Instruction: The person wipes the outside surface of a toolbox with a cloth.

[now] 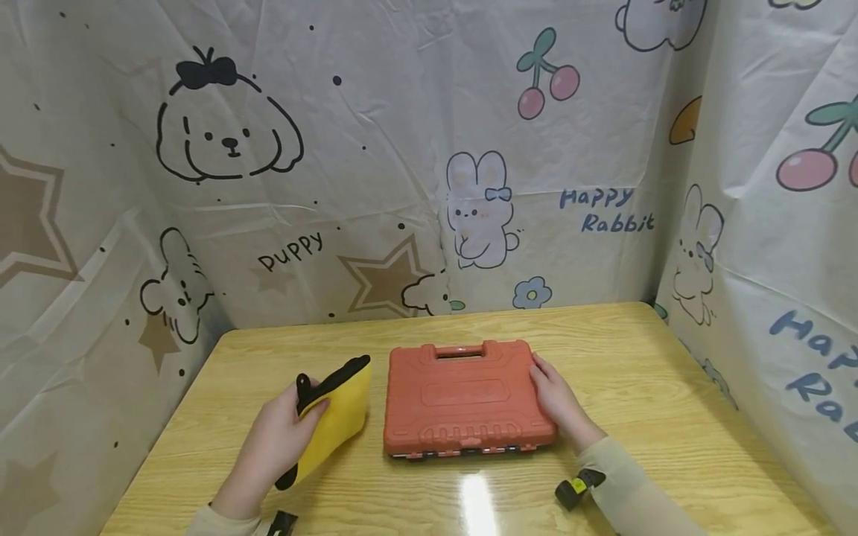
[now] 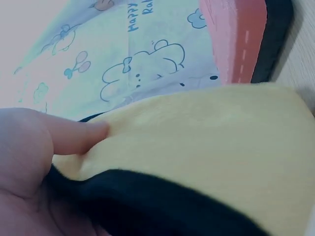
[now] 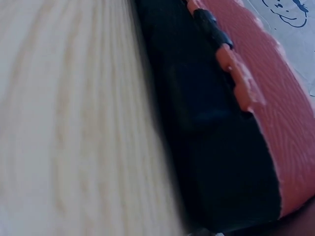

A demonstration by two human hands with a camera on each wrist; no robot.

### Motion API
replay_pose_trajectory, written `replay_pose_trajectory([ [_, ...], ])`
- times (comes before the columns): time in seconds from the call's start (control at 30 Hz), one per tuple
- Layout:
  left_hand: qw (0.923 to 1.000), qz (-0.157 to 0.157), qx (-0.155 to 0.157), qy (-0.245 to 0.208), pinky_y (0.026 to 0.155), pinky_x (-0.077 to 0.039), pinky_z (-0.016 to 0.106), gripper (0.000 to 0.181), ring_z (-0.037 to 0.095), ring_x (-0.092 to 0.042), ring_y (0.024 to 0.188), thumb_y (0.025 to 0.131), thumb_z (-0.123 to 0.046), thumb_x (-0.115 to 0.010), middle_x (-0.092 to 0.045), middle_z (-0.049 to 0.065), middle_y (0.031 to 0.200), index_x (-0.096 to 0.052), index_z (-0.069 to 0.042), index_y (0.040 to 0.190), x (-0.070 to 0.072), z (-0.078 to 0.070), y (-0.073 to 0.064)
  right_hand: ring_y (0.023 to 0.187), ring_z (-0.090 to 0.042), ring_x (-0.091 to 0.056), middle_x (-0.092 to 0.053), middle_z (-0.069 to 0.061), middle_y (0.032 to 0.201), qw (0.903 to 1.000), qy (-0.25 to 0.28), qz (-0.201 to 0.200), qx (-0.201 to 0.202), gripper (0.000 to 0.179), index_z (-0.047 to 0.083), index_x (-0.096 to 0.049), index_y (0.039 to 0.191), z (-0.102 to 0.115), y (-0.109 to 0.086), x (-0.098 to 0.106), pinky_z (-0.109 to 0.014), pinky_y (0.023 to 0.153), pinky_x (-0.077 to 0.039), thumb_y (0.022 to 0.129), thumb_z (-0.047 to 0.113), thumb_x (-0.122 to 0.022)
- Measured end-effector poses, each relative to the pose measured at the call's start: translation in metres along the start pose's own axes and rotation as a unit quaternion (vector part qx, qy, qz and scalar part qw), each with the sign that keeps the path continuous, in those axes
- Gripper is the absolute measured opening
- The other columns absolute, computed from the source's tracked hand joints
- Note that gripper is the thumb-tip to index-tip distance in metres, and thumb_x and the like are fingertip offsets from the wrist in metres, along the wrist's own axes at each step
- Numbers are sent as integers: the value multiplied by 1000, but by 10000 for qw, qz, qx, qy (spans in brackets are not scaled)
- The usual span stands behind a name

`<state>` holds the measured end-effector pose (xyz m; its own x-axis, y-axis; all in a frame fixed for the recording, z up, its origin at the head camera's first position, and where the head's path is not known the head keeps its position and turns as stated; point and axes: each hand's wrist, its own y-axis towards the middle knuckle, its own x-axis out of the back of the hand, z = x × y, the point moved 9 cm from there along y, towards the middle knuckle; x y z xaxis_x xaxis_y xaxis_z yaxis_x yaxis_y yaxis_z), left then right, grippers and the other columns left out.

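Observation:
My left hand [image 1: 276, 432] grips a yellow fabric piece with black edging [image 1: 343, 417], pouch-like, held slanted left of a red plastic carry case. In the left wrist view the thumb [image 2: 81, 136] presses on the yellow fabric [image 2: 206, 128], and its black border curves below. The red case [image 1: 462, 394] lies flat, its moulded handle at the far side and latches along the near side. My right hand [image 1: 561, 398] rests against the case's right side, fingers fairly straight. The right wrist view shows the case's black lower half [image 3: 216, 157] beneath the red lid [image 3: 280, 103].
The wood-grain table [image 1: 590, 335] carries the case. Printed cloth [image 1: 375, 134] with cartoon animals encloses the table at the back and both sides. Black straps are on both wrists, such as the right wrist strap [image 1: 578, 487].

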<state>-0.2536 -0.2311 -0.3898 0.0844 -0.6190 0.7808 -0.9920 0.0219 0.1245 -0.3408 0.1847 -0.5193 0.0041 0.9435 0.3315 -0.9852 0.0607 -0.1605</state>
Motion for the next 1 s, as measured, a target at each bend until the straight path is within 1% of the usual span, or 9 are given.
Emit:
replay_pose_trajectory([
  [0.13,9985,-450,-322,-53,84,-57,50,27,32,-72,101,102,-14,-65,-73,23,119,-64,-1,126,7,-10,-1,157,-40,-18,-23,-23,169,9997,208,-91,52,56,1,-25,162,6,-1,5,-53,129,-15,113,25,-33],
  [0.27,9943,-864,-603,-174,84,-57,53,24,35,-72,101,102,-11,-64,-73,22,117,-64,-2,124,14,-22,-1,154,-42,-27,-26,-26,167,9989,71,-186,413,54,-3,-25,161,20,-5,9,-52,127,-22,113,22,-33],
  [0.37,9921,-984,-710,-330,84,-57,50,22,33,-71,99,102,-11,-65,-74,21,116,-65,-3,122,18,-31,1,154,-44,-27,-27,-28,166,9965,-161,-226,788,54,-3,-29,160,34,-8,11,-54,126,-26,113,21,-37],
  [0.43,9917,-895,-750,-533,84,-56,46,22,30,-70,99,101,-11,-65,-74,19,117,-65,-4,122,18,-36,3,154,-44,-26,-29,-28,165,9936,-313,-216,1067,53,-3,-32,159,43,-10,10,-54,125,-27,112,20,-41],
  [0.57,9905,-207,-592,-1225,79,-51,34,21,23,-64,91,102,-14,-65,-72,16,115,-64,-7,122,7,-45,13,153,-43,-29,-34,-25,164,9860,-453,-65,1601,51,-1,-38,157,63,-15,6,-53,125,-28,111,20,-48],
  [0.63,9841,257,-478,-1690,75,-50,30,21,20,-62,86,103,-16,-65,-70,16,113,-64,-7,122,-3,-48,18,153,-42,-31,-36,-24,163,9834,-440,148,1753,51,0,-40,156,72,-18,1,-54,124,-29,111,21,-49],
  [0.77,9629,1045,-491,-2440,73,-54,28,25,19,-65,83,103,-17,-64,-68,17,111,-61,-3,124,-25,-58,24,153,-41,-31,-36,-21,164,9740,11,1117,1971,54,2,-39,157,89,-29,-20,-57,125,-25,113,32,-42],
  [0.9,9400,1648,-720,-2901,80,-54,28,35,18,-64,90,104,-19,-63,-65,20,120,-57,2,131,-48,-69,29,154,-43,-27,-29,-23,167,9426,605,2421,2219,66,-2,-28,160,107,-47,-45,-58,126,-19,114,44,-28],
  [1.0,9193,2071,-727,-3267,86,-54,27,42,16,-66,97,104,-22,-63,-64,20,127,-54,2,137,-66,-76,33,154,-41,-30,-30,-23,166,9242,690,2997,2267,72,-3,-24,162,116,-57,-58,-56,126,-21,113,50,-25],
])
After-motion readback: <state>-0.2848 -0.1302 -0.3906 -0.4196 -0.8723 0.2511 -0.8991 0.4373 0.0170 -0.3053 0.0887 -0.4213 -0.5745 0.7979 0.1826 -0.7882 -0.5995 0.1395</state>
